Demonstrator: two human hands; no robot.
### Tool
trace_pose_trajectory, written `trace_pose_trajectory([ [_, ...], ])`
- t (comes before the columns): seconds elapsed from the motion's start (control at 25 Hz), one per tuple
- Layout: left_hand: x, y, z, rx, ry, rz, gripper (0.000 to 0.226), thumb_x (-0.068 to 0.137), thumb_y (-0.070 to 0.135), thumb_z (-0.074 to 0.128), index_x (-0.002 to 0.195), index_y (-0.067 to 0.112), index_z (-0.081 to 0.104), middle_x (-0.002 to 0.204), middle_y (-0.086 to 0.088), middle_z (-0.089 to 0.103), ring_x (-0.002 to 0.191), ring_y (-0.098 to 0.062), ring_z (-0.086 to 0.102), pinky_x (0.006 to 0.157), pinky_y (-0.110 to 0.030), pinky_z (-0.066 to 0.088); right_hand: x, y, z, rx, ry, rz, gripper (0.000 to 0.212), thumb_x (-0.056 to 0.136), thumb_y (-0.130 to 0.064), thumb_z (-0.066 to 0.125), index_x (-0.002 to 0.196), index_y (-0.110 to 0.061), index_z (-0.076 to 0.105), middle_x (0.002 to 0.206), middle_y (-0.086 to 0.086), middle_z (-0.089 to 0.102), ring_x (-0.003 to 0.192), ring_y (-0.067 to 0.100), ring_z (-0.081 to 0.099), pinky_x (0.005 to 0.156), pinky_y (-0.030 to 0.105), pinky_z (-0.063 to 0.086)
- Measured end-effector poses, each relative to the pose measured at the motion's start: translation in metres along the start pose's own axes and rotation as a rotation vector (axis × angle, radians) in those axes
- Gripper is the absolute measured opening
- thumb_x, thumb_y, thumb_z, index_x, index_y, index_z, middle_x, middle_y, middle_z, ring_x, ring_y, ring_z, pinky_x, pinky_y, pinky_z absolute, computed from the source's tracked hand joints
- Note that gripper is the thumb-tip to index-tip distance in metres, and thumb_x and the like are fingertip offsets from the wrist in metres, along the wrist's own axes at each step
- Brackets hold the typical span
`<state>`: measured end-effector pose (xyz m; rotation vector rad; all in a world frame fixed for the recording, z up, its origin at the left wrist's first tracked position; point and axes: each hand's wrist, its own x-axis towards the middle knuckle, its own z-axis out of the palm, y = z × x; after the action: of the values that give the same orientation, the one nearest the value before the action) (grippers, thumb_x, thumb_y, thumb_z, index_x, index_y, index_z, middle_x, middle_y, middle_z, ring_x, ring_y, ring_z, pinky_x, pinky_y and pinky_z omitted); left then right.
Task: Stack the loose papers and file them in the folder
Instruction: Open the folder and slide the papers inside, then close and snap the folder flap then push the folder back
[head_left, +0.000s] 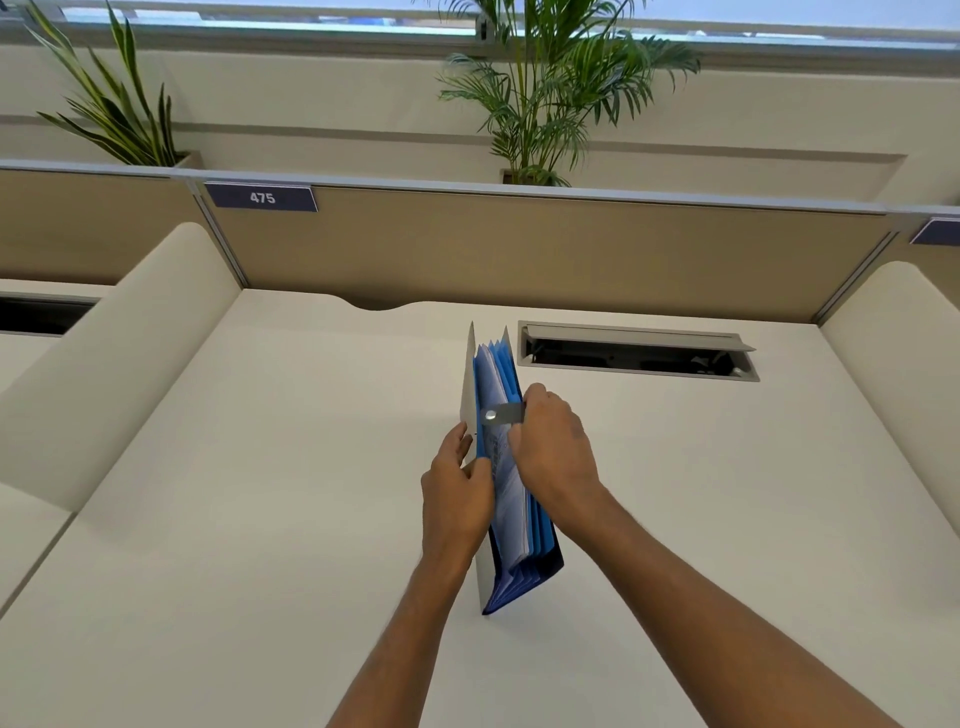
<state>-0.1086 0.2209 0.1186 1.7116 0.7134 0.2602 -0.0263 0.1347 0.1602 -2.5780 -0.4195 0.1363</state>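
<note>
A blue expanding folder (540, 564) stands upright on its bottom edge in the middle of the white desk (260, 519). Its pockets fan open at the top, and white printed papers (509, 493) sit inside one of them. A grey cover flap (469, 384) rises on the folder's left side. My left hand (457, 499) grips that left side near the middle. My right hand (553, 441) reaches over the top from the right and pinches a grey strap with a snap button (501, 414).
An open cable hatch (639, 351) lies in the desk right behind the folder. A tan partition (519, 249) with a "475" label (261, 198) closes the back. Curved white dividers (114, 353) flank both sides. Potted plants (540, 104) stand behind the partition.
</note>
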Motion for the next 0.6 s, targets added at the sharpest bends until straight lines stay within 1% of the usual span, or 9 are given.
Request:
trace_pose_trajectory([
  [0.08, 0.000, 0.002, 0.005, 0.023, -0.051, -0.004, 0.053, 0.101, 0.021, 0.053, 0.154, 0.021, 0.045, 0.153, 0.000, 0.055, 0.125, -0.014, 0.061, 0.099, -0.034, 0.057, 0.002, 0.014, -0.003, 0.126, 0.039, 0.048, 0.017, 0.104, -0.013, 0.052, 0.116, -0.004, 0.061, 0.104, 0.016, 0.070, 0.086, 0.026, 0.068, 0.074, 0.041, 0.060],
  [0.12, 0.000, 0.002, 0.009, 0.049, -0.075, -0.004, 0.054, 0.101, 0.024, 0.054, 0.155, 0.021, 0.044, 0.153, -0.001, 0.054, 0.126, -0.017, 0.061, 0.100, -0.035, 0.056, 0.002, 0.021, -0.004, 0.181, 0.066, 0.071, 0.020, 0.105, -0.013, 0.050, 0.116, -0.003, 0.063, 0.102, 0.015, 0.071, 0.082, 0.024, 0.068, 0.071, 0.040, 0.060],
  [0.16, 0.000, 0.002, 0.013, 0.085, -0.093, -0.007, 0.055, 0.102, 0.026, 0.054, 0.155, 0.021, 0.042, 0.151, -0.001, 0.055, 0.124, -0.017, 0.061, 0.097, -0.031, 0.055, 0.002, 0.028, -0.005, 0.225, 0.091, 0.089, 0.022, 0.106, -0.014, 0.050, 0.115, -0.002, 0.065, 0.101, 0.014, 0.072, 0.078, 0.021, 0.066, 0.067, 0.036, 0.057],
  [0.28, -0.001, 0.006, 0.027, 0.192, -0.133, 0.001, 0.052, 0.101, 0.033, 0.056, 0.152, 0.023, 0.047, 0.128, 0.002, 0.063, 0.112, -0.016, 0.063, 0.084, -0.021, 0.051, 0.001, 0.049, -0.007, 0.311, 0.111, 0.136, 0.025, 0.109, -0.016, 0.048, 0.099, -0.004, 0.067, 0.089, 0.011, 0.071, 0.070, 0.017, 0.062, 0.060, 0.026, 0.049],
  [0.36, -0.002, 0.007, 0.039, 0.221, -0.160, 0.062, 0.040, 0.099, 0.030, 0.057, 0.139, 0.023, 0.057, 0.110, 0.010, 0.062, 0.105, -0.014, 0.065, 0.082, -0.022, 0.056, 0.002, 0.065, -0.009, 0.378, 0.101, 0.168, 0.029, 0.109, -0.016, 0.046, 0.091, -0.003, 0.064, 0.080, 0.010, 0.067, 0.069, 0.023, 0.065, 0.057, 0.031, 0.054],
  [0.4, -0.002, 0.006, 0.046, 0.234, -0.167, 0.093, 0.034, 0.098, 0.029, 0.058, 0.131, 0.022, 0.061, 0.107, 0.010, 0.062, 0.104, -0.015, 0.066, 0.086, -0.028, 0.058, 0.002, 0.072, -0.009, 0.418, 0.096, 0.188, 0.030, 0.109, -0.015, 0.045, 0.091, -0.001, 0.065, 0.079, 0.010, 0.066, 0.073, 0.027, 0.068, 0.062, 0.038, 0.057],
  [0.44, -0.002, 0.004, 0.053, 0.248, -0.171, 0.121, 0.030, 0.096, 0.029, 0.060, 0.125, 0.022, 0.063, 0.107, 0.009, 0.064, 0.106, -0.016, 0.065, 0.090, -0.033, 0.058, 0.001, 0.079, -0.009, 0.449, 0.094, 0.209, 0.031, 0.109, -0.015, 0.045, 0.092, -0.001, 0.065, 0.079, 0.009, 0.066, 0.076, 0.029, 0.069, 0.068, 0.042, 0.059],
  [0.52, -0.002, -0.002, 0.069, 0.301, -0.191, 0.162, 0.029, 0.094, 0.034, 0.061, 0.121, 0.022, 0.062, 0.119, 0.004, 0.065, 0.116, -0.020, 0.058, 0.098, -0.037, 0.053, 0.000, 0.094, -0.006, 0.476, 0.100, 0.249, 0.030, 0.109, -0.016, 0.045, 0.088, -0.007, 0.064, 0.074, 0.003, 0.064, 0.073, 0.025, 0.067, 0.068, 0.038, 0.059],
  [0.6, -0.002, -0.011, 0.084, 0.381, -0.240, 0.140, 0.041, 0.098, 0.040, 0.056, 0.132, 0.018, 0.060, 0.142, -0.002, 0.056, 0.135, -0.024, 0.044, 0.110, -0.041, 0.045, -0.003, 0.108, -0.003, 0.499, 0.105, 0.282, 0.029, 0.109, -0.016, 0.045, 0.087, -0.012, 0.063, 0.073, 0.000, 0.064, 0.071, 0.020, 0.065, 0.067, 0.033, 0.058],
])
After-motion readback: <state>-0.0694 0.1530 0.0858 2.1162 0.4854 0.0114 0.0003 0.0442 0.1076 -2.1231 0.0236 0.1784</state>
